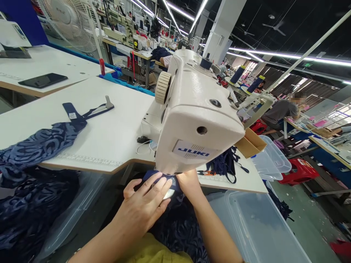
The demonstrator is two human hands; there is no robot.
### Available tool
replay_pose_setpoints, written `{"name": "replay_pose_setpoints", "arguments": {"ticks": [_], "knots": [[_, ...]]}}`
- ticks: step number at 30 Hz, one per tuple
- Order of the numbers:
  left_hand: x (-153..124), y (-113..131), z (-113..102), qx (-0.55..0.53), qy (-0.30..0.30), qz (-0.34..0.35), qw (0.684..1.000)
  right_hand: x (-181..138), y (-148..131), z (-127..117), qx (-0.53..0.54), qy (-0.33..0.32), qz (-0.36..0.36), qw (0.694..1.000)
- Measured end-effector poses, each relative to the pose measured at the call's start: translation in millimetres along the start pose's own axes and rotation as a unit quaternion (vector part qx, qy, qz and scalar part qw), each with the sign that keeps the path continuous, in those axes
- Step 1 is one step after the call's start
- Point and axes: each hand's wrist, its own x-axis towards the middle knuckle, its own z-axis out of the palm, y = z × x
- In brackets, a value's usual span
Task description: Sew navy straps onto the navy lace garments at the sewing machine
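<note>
A white sewing machine [197, 120] marked JUKI stands in front of me, its head hiding the needle area. My left hand [148, 199] lies with outstretched fingers on a navy cloth piece [149, 176] under the machine head. A pale shiny round edge [168, 194] shows beside its fingertips; I cannot tell what it is. At the right side of the cloth is my right hand [189, 182], its fingers hidden behind the machine head. Dark patterned fabric [178, 219] hangs below both hands over my lap.
A patterned navy garment [46, 142] with a strap drapes over the table's left edge. Navy straps [223, 164] and an orange-handled tool [207, 173] lie right of the machine. Plastic bins [255, 223], a cardboard box [251, 142] and a phone [44, 80] are around. A person [282, 111] sits far right.
</note>
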Motion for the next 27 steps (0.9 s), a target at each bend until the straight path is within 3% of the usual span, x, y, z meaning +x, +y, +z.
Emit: {"name": "replay_pose_setpoints", "arguments": {"ticks": [4, 8, 13, 18, 22, 27], "knots": [[2.3, 2.4, 0.2, -0.014, 0.01, -0.016, 1.0, 3.0, -0.6, -0.8, 0.001, 0.001, -0.009, 1.0], [-0.2, -0.7, -1.9, -0.038, 0.002, -0.007, 0.999, -8.9, -4.6, -13.6, -0.015, -0.013, 0.038, 0.999], [-4.1, -3.2, -4.9, -0.083, -0.008, 0.038, 0.996, -39.1, -14.7, -30.3, -0.001, -0.106, 0.086, 0.991], [1.1, -0.1, -7.0, -0.097, 0.008, 0.005, 0.995, -56.6, -20.4, -27.5, -0.01, -0.08, 0.017, 0.997], [8.8, 0.4, -14.4, -0.081, -0.037, -0.043, 0.995, -67.0, -23.2, -27.3, 0.01, -0.066, -0.047, 0.997], [9.0, 3.1, -22.6, -0.144, -0.051, -0.039, 0.988, -79.8, -21.5, -27.5, -0.011, -0.036, -0.103, 0.994]]}}
